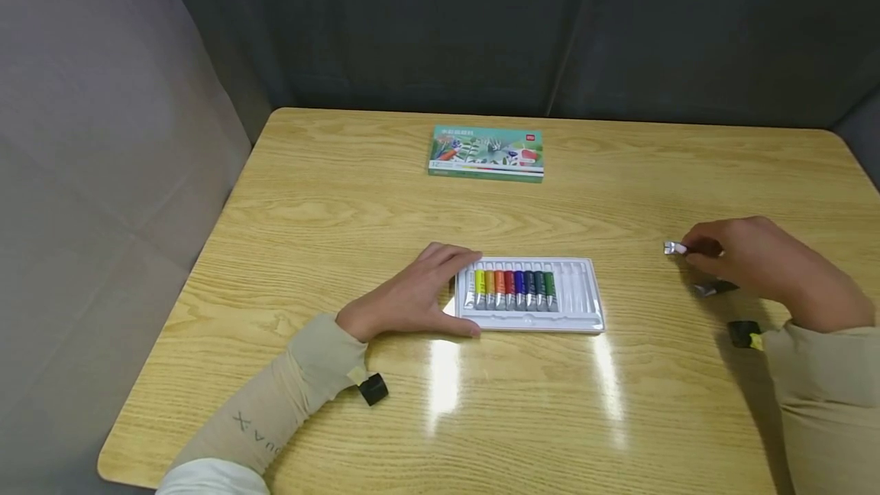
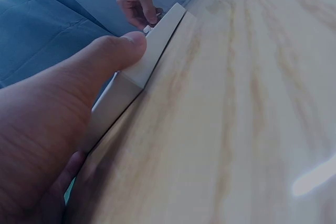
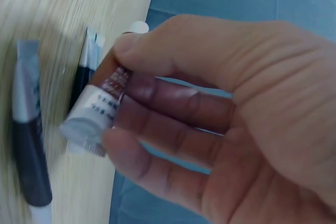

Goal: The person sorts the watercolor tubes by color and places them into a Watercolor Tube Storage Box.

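My right hand (image 1: 763, 262) is above the right side of the table, pinching a brown paint tube (image 3: 107, 95) between thumb and fingers. The tube's crimped silver end (image 1: 671, 247) points left in the head view. Below that hand lies a dark paint tube (image 3: 32, 135), and a second dark tube (image 3: 80, 80) is partly hidden behind the held one. My left hand (image 1: 412, 292) holds the left end of a white plastic tray (image 1: 529, 321), thumb on the near side and fingers at the far corner. A row of several coloured paint tubes (image 1: 519, 290) fills the tray's left and middle slots; slots on its right are bare.
A green illustrated paint box (image 1: 486, 153) lies at the back middle of the wooden table (image 1: 330, 205). Dark curtain (image 1: 426, 29) hangs behind the far edge, and grey cloth (image 1: 103, 174) stands along the left side.
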`<action>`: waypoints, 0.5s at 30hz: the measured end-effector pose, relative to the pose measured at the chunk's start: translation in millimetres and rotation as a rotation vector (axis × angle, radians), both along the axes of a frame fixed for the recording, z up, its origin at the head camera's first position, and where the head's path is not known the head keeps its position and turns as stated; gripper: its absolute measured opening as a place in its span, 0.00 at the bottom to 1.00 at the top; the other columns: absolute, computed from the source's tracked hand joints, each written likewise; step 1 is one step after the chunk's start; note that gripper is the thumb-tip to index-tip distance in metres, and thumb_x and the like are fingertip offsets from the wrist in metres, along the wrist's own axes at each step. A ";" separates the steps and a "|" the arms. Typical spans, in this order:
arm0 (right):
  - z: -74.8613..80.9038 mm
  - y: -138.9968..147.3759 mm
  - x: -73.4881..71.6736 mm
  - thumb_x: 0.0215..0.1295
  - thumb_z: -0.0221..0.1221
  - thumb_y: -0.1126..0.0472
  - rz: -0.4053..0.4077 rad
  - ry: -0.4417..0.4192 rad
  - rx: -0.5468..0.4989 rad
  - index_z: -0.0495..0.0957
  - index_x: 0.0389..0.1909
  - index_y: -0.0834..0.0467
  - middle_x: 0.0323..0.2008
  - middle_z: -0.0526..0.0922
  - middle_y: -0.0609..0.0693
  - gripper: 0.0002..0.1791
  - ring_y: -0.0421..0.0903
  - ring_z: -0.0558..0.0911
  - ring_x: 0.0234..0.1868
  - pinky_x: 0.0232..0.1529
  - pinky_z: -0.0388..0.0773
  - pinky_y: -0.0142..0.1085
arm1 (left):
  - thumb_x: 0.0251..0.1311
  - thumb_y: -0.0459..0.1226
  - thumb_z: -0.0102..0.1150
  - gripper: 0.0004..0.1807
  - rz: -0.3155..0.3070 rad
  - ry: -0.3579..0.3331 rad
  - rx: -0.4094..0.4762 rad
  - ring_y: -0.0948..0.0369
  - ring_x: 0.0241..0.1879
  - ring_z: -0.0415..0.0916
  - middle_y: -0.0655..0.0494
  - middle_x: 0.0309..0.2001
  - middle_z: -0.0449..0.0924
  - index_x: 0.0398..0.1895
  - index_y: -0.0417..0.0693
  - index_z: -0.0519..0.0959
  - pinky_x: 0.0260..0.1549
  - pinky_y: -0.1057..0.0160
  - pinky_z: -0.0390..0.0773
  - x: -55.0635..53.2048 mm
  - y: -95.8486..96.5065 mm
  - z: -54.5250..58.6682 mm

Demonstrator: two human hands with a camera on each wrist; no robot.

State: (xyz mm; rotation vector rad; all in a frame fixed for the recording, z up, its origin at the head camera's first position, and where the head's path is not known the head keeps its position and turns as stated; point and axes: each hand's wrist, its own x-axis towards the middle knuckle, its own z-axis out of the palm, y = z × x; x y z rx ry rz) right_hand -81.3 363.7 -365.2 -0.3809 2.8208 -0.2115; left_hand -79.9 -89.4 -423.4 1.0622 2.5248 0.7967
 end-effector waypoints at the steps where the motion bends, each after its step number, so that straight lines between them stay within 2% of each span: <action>1: 0.5 -2.1 0.4 0.66 0.66 0.64 0.011 0.009 -0.008 0.85 0.45 0.65 0.35 0.89 0.50 0.10 0.43 0.83 0.33 0.31 0.77 0.37 | 0.49 0.68 0.73 0.60 -0.001 0.002 -0.001 0.61 0.75 0.58 0.60 0.77 0.62 0.82 0.56 0.58 0.75 0.53 0.67 0.0 0.2 -0.1; 6: 2.3 -15.3 1.9 0.69 0.64 0.64 0.031 0.017 -0.031 0.83 0.49 0.67 0.37 0.88 0.52 0.13 0.43 0.82 0.35 0.32 0.77 0.38 | 0.49 0.67 0.73 0.60 -0.002 0.000 0.001 0.60 0.74 0.58 0.59 0.77 0.62 0.82 0.56 0.58 0.75 0.52 0.67 0.0 0.6 -0.6; 11: 2.7 -30.6 3.7 0.71 0.61 0.63 0.051 0.014 -0.075 0.81 0.52 0.67 0.38 0.85 0.52 0.14 0.42 0.76 0.35 0.33 0.74 0.37 | 0.49 0.67 0.73 0.60 -0.002 0.000 0.001 0.61 0.74 0.58 0.59 0.77 0.62 0.82 0.56 0.58 0.75 0.52 0.68 -0.3 0.8 -1.0; 15: 0.6 -41.8 6.2 0.69 0.64 0.63 0.092 0.074 -0.115 0.82 0.50 0.64 0.38 0.85 0.50 0.13 0.41 0.77 0.35 0.33 0.74 0.36 | 0.49 0.68 0.73 0.61 -0.004 0.008 -0.004 0.61 0.74 0.59 0.59 0.77 0.62 0.82 0.55 0.58 0.75 0.52 0.68 -0.6 1.3 -1.1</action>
